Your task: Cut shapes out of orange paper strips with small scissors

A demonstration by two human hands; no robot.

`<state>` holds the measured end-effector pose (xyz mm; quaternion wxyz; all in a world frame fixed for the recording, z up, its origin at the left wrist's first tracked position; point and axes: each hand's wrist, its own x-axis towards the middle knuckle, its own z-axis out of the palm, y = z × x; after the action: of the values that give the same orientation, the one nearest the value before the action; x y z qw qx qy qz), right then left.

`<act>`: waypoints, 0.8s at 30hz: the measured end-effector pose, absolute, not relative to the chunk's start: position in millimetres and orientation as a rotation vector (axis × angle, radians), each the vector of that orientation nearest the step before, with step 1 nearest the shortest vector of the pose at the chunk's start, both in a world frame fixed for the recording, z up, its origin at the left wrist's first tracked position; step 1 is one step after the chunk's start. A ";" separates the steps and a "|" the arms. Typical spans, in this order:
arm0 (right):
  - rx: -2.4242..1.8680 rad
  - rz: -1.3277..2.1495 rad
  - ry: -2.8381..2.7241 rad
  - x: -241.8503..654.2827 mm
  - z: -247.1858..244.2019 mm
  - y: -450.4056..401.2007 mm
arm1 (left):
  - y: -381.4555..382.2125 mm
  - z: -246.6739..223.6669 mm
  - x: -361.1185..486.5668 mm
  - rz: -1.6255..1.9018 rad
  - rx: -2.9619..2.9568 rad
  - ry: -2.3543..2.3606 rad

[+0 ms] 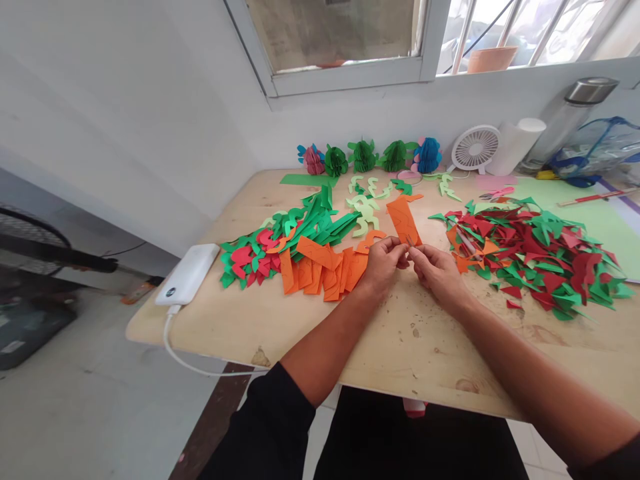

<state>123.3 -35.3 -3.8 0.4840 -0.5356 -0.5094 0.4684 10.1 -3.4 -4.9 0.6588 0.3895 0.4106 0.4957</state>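
Note:
Above the near middle of the table, my left hand [386,262] and my right hand [436,272] meet fingertip to fingertip. Both are closed in a pinch at the lower end of an orange paper piece [401,217] with curved lines marked on it. A small dark spot shows between the fingertips, too small to name. Left of my left hand lie several orange paper rectangles [313,267], a curved orange cutout [373,239] and a heap of green paper strips [325,217]. Right of my right hand is a big pile of red and green paper scraps [537,250].
Pale green cutouts [366,215] and honeycomb paper figures [363,157] stand toward the wall. A white fan [475,148], a glass bottle [560,130] and pink-handled scissors [497,193] are farther right. A white power bank [189,273] with a cable sits at the left edge.

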 end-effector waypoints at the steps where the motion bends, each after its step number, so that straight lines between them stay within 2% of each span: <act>1: -1.301 1.144 -1.241 123.2 -3.7 -35.3 | -3.5 -4.7 10.1 1.124 0.881 0.927; 24: -1.316 1.145 -1.268 123.4 -0.9 -36.7 | -4.5 -3.7 10.5 1.126 0.863 0.926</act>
<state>123.4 -36.7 -0.9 0.4728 -0.5377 -0.5180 0.4680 10.5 -4.5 -3.7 0.6624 0.3815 0.4095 0.4980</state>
